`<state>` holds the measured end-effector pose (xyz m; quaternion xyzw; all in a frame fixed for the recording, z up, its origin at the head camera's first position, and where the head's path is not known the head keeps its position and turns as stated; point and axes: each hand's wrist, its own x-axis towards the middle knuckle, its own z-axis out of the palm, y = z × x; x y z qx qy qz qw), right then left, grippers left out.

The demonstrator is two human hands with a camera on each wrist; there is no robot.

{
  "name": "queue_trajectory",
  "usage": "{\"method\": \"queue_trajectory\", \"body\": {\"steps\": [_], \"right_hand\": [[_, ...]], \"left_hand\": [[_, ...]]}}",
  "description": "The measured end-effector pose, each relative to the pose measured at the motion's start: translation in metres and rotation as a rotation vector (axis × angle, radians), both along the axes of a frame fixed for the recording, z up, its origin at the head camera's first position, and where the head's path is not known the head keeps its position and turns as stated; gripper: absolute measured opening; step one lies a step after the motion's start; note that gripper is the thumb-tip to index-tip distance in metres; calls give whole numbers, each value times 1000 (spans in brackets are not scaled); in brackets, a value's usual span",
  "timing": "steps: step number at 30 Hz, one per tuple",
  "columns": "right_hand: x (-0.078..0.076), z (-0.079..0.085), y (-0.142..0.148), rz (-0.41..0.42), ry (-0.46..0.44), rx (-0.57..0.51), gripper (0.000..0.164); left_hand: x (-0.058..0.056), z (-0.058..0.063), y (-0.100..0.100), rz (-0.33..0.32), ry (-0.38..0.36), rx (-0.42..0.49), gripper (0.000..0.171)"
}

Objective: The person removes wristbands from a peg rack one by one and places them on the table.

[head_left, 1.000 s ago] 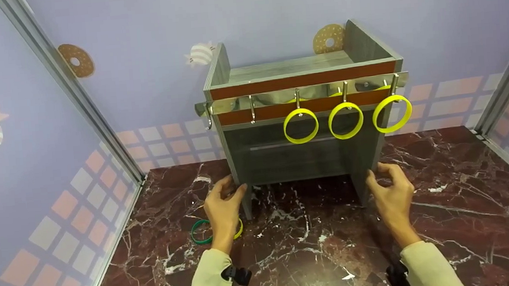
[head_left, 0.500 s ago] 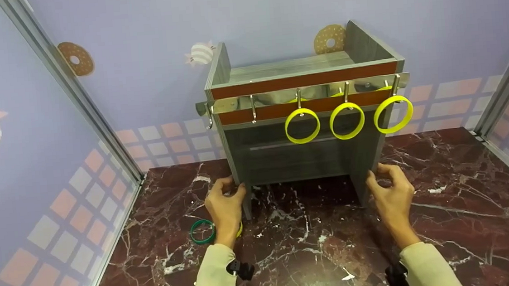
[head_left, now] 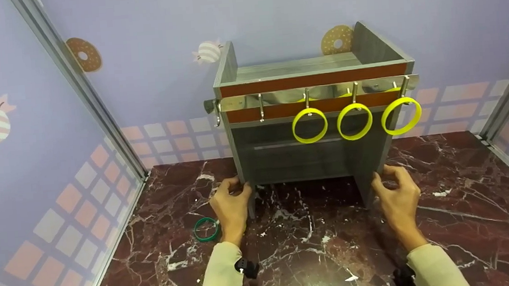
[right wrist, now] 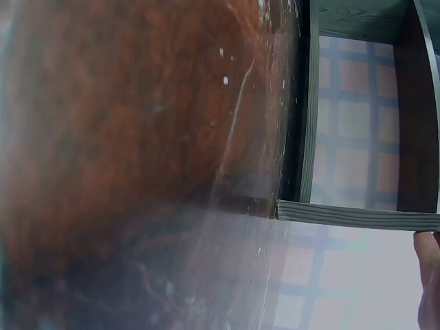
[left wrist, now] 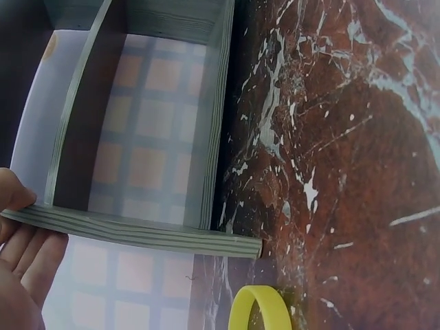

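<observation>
A small grey wood-grain shelf unit (head_left: 301,162) stands on the table, with red-brown strips and a metal hook rail (head_left: 280,97) across its upper front. My left hand (head_left: 231,208) pinches the front edge of its left side panel low down; the left wrist view shows the thumb on one face and the fingers (left wrist: 42,265) on the other. On the opposite side, my right hand (head_left: 398,197) pinches the right side panel at about the same height. Three yellow rings (head_left: 296,133) hang from the rail's middle and right hooks, while two hooks at the left hold nothing.
A green ring (head_left: 197,236) lies on the dark red marbled table (head_left: 318,265), left of my left hand. Close to the left panel's foot is another yellow ring (left wrist: 275,309), hidden in the head view. Patterned walls (head_left: 158,78) enclose the back and sides.
The head view has shifted slightly, so the scene sits further right. My left forearm has swung a little inward, and its hand now covers the loose yellow ring. Both hands keep their hold.
</observation>
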<state>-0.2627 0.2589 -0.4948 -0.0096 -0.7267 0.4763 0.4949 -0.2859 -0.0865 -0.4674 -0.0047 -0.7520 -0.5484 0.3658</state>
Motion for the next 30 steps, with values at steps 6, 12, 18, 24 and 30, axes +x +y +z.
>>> {"method": "queue_trajectory", "body": {"steps": [6,12,18,24,30], "right_hand": [[0,-2,9,50,-35,-13,19],[7,3,12,92,-95,-17,20],[11,9,15,143,-181,-12,21],[14,21,24,167,-238,-50,24],[14,50,33,376,-185,-373,28]], "left_hand": [[-1,0,4,14,1,3,15],[-1,-1,4,17,13,16,15],[0,-2,2,32,20,18,14],[0,-3,2,39,42,-9,15],[-2,-4,1,35,52,-16,15]]}}
